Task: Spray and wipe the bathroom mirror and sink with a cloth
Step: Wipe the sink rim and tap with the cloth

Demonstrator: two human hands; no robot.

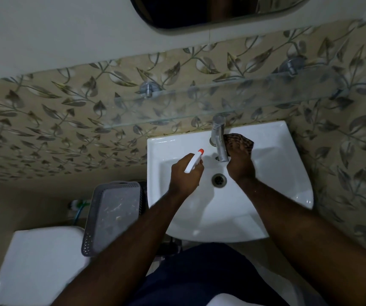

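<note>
Over the sink (283,138), right fingers (236,154) clamped on cloth (240,140) beside tap (219,140), left fingers (196,167) gripping spray bottle (194,161)

Dim leaf-patterned wall tiles (56,120)

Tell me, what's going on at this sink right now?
A person is cleaning a bathroom basin. The left hand holds a white spray bottle with an orange nozzle over the sink. The right hand presses a dark patterned cloth against the side of the metal tap. The mirror hangs above, only partly in view, with a glass shelf beneath it. A grey basket sits to the left of the sink.
</note>
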